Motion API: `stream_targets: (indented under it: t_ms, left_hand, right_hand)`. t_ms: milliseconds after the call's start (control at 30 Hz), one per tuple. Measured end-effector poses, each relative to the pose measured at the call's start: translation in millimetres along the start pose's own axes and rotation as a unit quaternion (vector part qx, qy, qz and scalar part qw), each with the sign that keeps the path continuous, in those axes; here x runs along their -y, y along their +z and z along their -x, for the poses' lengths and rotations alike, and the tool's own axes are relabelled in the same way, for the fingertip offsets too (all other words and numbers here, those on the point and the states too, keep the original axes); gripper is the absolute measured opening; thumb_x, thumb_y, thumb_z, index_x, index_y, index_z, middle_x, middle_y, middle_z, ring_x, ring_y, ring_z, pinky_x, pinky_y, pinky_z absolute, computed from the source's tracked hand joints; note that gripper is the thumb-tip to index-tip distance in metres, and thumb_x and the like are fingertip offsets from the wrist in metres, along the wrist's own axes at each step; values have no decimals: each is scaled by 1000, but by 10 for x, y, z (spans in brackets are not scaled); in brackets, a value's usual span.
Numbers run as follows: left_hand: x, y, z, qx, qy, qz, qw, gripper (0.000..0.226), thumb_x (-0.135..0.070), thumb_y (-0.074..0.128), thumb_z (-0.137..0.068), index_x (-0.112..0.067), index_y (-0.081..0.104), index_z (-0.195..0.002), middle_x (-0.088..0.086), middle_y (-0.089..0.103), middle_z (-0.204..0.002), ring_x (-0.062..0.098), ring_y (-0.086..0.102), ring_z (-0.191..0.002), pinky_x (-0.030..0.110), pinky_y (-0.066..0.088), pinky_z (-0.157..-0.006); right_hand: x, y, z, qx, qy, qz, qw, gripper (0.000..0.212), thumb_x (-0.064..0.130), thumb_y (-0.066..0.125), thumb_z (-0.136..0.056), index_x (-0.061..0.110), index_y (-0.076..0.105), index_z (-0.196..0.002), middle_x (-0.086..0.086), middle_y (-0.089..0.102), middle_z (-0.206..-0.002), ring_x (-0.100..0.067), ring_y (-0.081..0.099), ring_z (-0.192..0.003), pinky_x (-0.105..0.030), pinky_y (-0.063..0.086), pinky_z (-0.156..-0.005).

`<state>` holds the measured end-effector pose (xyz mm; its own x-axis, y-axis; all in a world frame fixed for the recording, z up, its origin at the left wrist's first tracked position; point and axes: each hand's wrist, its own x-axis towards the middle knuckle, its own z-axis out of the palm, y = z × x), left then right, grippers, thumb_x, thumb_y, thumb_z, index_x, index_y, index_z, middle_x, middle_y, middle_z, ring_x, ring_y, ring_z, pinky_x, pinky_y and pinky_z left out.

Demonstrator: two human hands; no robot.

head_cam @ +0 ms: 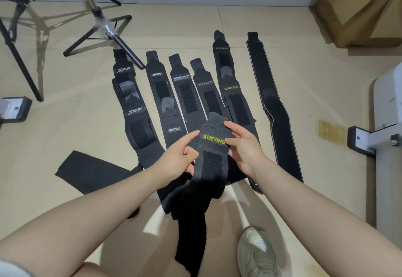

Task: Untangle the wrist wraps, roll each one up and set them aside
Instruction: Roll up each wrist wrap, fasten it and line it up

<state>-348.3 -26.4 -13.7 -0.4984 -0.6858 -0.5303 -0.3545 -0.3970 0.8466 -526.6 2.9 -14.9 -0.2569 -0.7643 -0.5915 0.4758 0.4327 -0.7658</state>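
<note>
A black wrist wrap (212, 163) with a yellow XUEYING label is lifted above the floor, its long tail hanging down between my knees. My left hand (180, 157) grips its left edge and my right hand (241, 144) pinches its right edge beside the label. Several other black wraps lie flat in a row on the floor beyond: two XTEP wraps (132, 111), an IIACYO wrap (163, 89), another wrap (185, 89), a BOKEERSI wrap (206, 89) and two XUEYING wraps (235, 94). A long plain black strap (274, 102) lies at the right.
A black tripod (97, 15) stands at the back left, one leg touching the XTEP wraps. Cardboard boxes (356, 9) sit at the back right. A white frame with black feet (382, 142) is at the right. A flat black cloth (91, 174) lies left. My shoe (256, 252) is below.
</note>
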Motion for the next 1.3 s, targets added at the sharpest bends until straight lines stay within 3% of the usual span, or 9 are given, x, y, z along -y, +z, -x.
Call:
stream_targets:
  t_ms: [167, 300, 533, 667, 867, 967, 1067, 1167, 1300]
  left_hand:
    - [-283, -269, 206, -24, 27, 152, 988, 48, 0, 44, -95, -31, 49, -130, -3, 56, -60, 10, 48, -51, 16, 45, -53]
    - [-337, -665, 482, -57, 61, 279, 957, 50, -1, 47, -91, -34, 54, -129, 13, 64, -102, 31, 40, -92, 37, 43, -71]
    - [-208, -1424, 974, -141, 116, 362, 914, 48, 6, 39, -93, -25, 57, -125, 12, 71, -89, 19, 67, -63, 24, 54, -53]
    - [5, -1856, 852, -214, 133, 290, 923, 51, 0, 39, -94, -36, 54, -127, 17, 58, -87, 31, 52, -73, 31, 41, -58]
    - [207, -2355, 439, -323, 165, 94, 927, 56, -2, 38, -96, -34, 39, -142, -18, 48, -56, -1, 48, -53, 14, 41, -54]
    - [142, -2688, 131, -355, 182, 77, 914, 57, -3, 38, -96, -37, 37, -142, -12, 51, -72, 6, 51, -64, 20, 45, -64]
    - [265, -3044, -231, -370, 142, 31, 917, 64, -10, 42, -98, -36, 13, -149, -1, 51, -114, 13, 56, -91, 25, 47, -83]
    - [761, -3167, -408, -363, -4, -68, 929, 69, -20, 43, -98, -22, -2, -151, 9, 22, -150, 23, 35, -132, 33, 26, -110]
    - [1531, -2943, -379, -284, -29, -213, 934, 52, -16, 46, -97, -16, 30, -147, 9, 18, -155, 23, 23, -141, 29, 21, -113]
  right_hand:
    - [214, 293, 101, 101, -9, -64, 993, 44, -7, 44, -93, 13, 52, -131, -8, 61, -126, -22, 64, -104, -28, 56, -68]
    - [234, 879, 150, 194, -1, -51, 980, 46, -6, 43, -93, 14, 48, -133, -12, 57, -132, -28, 58, -115, -38, 51, -93]
    - [84, 1925, 147, 296, 16, -9, 955, 48, -8, 40, -92, 13, 45, -135, -10, 51, -137, -21, 62, -106, -32, 54, -89]
    - [-61, 2461, -42, 278, 9, -24, 960, 53, -4, 42, -94, 17, 37, -142, 0, 41, -145, -22, 48, -128, -39, 44, -101]
    - [-236, 3029, -433, 221, -74, 85, 969, 53, -18, 38, -87, 14, 53, -126, -10, 60, -117, -22, 60, -104, -36, 53, -90]
    - [-154, 3367, -796, 202, -153, 150, 956, 56, -23, 35, -84, 14, 56, -120, -4, 42, -144, -16, 52, -119, -23, 54, -83]
    - [-191, 3534, -1290, 172, -222, 305, 910, 66, -16, 42, -86, 26, 44, -137, 4, 7, -159, -16, 25, -142, -18, 47, -89]
    - [-499, 3377, -1533, 132, -148, 482, 853, 65, 4, 50, -94, 26, 23, -149, 3, -13, -159, -19, 7, -146, -27, 23, -110]
    - [-1230, 2891, -1438, 172, -108, 624, 755, 50, 11, 48, -96, 16, 33, -144, -6, -1, -159, -27, 9, -145, -30, 17, -113]
